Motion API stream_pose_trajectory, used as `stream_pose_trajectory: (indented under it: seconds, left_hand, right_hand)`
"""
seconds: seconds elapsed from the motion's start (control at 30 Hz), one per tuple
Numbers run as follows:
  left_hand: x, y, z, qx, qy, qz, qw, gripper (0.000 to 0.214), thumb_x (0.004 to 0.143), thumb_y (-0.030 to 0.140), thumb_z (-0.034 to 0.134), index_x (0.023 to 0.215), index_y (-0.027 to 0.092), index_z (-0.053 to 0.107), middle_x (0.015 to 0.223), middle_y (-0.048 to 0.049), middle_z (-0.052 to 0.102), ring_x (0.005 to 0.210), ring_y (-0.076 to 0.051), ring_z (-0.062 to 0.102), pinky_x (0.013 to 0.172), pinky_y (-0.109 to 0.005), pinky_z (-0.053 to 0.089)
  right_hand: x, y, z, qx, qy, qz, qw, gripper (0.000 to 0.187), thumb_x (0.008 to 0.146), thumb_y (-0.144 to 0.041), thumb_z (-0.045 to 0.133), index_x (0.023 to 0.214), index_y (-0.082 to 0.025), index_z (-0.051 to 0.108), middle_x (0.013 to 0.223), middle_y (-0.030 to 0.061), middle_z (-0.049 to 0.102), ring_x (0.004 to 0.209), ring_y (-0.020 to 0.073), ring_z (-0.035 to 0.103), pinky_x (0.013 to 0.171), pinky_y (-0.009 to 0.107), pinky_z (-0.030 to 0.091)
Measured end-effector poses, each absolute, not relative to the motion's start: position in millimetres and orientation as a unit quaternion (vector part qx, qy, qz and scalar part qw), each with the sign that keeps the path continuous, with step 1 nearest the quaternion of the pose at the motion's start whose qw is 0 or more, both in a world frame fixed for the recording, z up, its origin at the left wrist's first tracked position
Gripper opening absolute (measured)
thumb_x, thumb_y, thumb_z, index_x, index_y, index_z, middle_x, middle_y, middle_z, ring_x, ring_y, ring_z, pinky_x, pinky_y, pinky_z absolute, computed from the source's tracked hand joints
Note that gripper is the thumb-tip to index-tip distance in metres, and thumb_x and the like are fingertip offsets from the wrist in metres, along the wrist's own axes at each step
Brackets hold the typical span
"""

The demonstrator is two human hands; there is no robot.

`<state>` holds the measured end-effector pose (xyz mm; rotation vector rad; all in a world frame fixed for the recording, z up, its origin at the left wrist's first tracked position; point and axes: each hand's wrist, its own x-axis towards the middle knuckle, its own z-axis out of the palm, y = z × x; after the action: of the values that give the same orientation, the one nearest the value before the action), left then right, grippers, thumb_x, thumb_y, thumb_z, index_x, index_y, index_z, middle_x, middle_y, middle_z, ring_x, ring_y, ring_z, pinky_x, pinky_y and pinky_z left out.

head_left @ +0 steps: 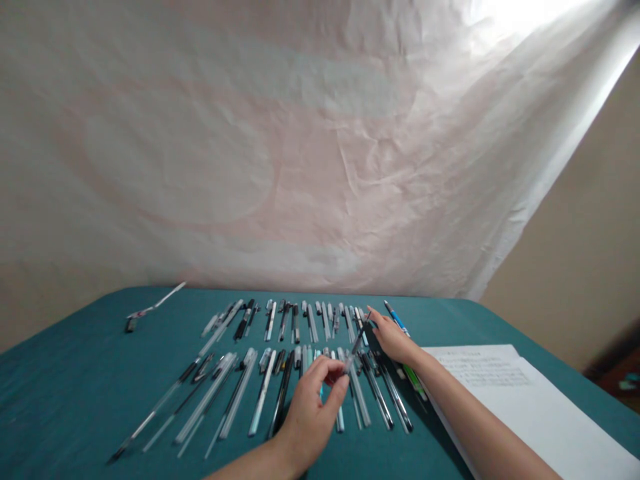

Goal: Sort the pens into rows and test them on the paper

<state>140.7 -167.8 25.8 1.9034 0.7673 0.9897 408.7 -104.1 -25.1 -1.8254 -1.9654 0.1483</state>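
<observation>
My left hand (315,403) pinches the near, clear end of a slim pen (358,341) between thumb and fingers. The pen's dark shaft slants up and away to my right hand (393,338), whose fingertips close on its far end. Both hands hold it above two rows of pens. Just beneath are clear pen barrels (361,400) in the near row. My left hand hides part of that row. Two dark-tipped clear pens (395,393) lie close to my right forearm.
A green pen (414,381) and a blue pen (397,317) lie by my right arm. White paper sheets (540,427) with handwriting cover the right side. Far left are a thin white stick and a small dark block (131,325). A pale cloth (300,167) hangs behind the table (60,400).
</observation>
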Motion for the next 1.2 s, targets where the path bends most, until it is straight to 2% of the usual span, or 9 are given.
stream_pose_trajectory:
  seconds: [0.17, 0.33, 0.67, 0.97, 1.2]
  left_hand:
    - [140.9, -167.9, 26.2, 0.757, 0.306, 0.399, 0.417, 0.015, 0.084, 0.028, 0.044, 0.087, 0.019, 0.055, 0.083, -0.0023, 0.054, 0.080, -0.015, 0.051, 0.074, -0.026, 0.039]
    - [140.4, -168.2, 27.1, 0.754, 0.308, 0.396, 0.423, 0.016, 0.084, 0.029, 0.043, 0.087, 0.019, 0.055, 0.084, -0.0031, 0.055, 0.081, -0.015, 0.051, 0.075, -0.027, 0.040]
    - [141.1, -168.0, 27.0, 0.752, 0.311, 0.399, 0.423, 0.016, 0.083, 0.029, 0.044, 0.087, 0.019, 0.056, 0.084, -0.0032, 0.056, 0.080, -0.016, 0.052, 0.075, -0.027, 0.040]
    - [141.2, -165.8, 25.5, 0.751, 0.312, 0.401, 0.421, 0.016, 0.083, 0.029, 0.044, 0.088, 0.018, 0.056, 0.085, -0.0037, 0.055, 0.081, -0.016, 0.051, 0.076, -0.027, 0.040]
    - [141.8, -165.0, 26.1, 0.751, 0.317, 0.399, 0.420, 0.017, 0.084, 0.030, 0.043, 0.086, 0.019, 0.055, 0.083, -0.0035, 0.054, 0.080, -0.016, 0.051, 0.075, -0.028, 0.040]
  right_hand:
    - [408.4, -105.7, -23.2, -0.676, -0.698, 0.041, 0.234, 0.052, 0.079, -0.013, 0.042, 0.130, -0.014, 0.032, 0.112, 0.0092, 0.058, 0.109, 0.0208, 0.047, 0.092, 0.031, 0.034]
    - [403.4, -105.1, -20.3, -0.683, -0.690, 0.032, 0.238, 0.056, 0.078, -0.017, 0.045, 0.132, -0.014, 0.028, 0.113, 0.0093, 0.058, 0.108, 0.0213, 0.048, 0.091, 0.030, 0.034]
    - [400.3, -104.5, -15.7, -0.685, -0.686, 0.035, 0.243, 0.055, 0.077, -0.016, 0.047, 0.129, -0.013, 0.030, 0.107, 0.0096, 0.060, 0.105, 0.0209, 0.050, 0.089, 0.029, 0.034]
    - [395.1, -91.0, -8.0, -0.705, -0.675, 0.032, 0.217, 0.056, 0.074, -0.014, 0.050, 0.127, -0.013, 0.033, 0.099, 0.0082, 0.063, 0.098, 0.0207, 0.054, 0.083, 0.026, 0.036]
    - [394.6, -97.8, -5.0, -0.712, -0.673, 0.029, 0.197, 0.048, 0.073, -0.012, 0.049, 0.121, -0.014, 0.040, 0.097, 0.0075, 0.063, 0.097, 0.0202, 0.055, 0.080, 0.025, 0.036]
